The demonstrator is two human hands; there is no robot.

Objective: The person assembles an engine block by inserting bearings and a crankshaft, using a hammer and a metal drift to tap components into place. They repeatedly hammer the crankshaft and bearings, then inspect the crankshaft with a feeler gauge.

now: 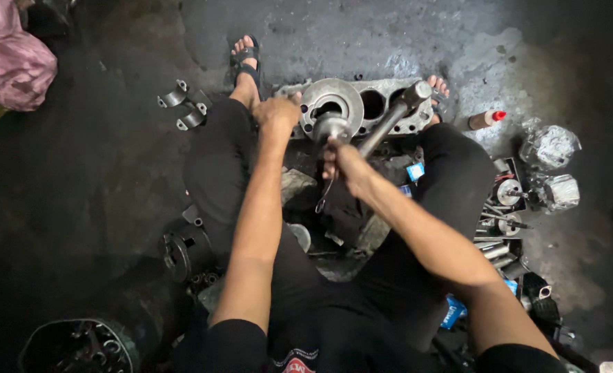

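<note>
My right hand [344,164] is clamped around a hammer [393,117] handle, its metal head up over the engine block [375,103]. My left hand [277,110] rests on the block's left end, fingers curled down on it, beside a round flange [331,100]. The block lies on the floor [99,179] between my feet. Bearing caps [186,105] sit left of it, a red-capped bottle [486,119] right, tools near my right knee.

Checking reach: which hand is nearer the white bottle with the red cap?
Right. Right hand grips the hammer handle, left of the bottle; left hand rests farther left.
</note>
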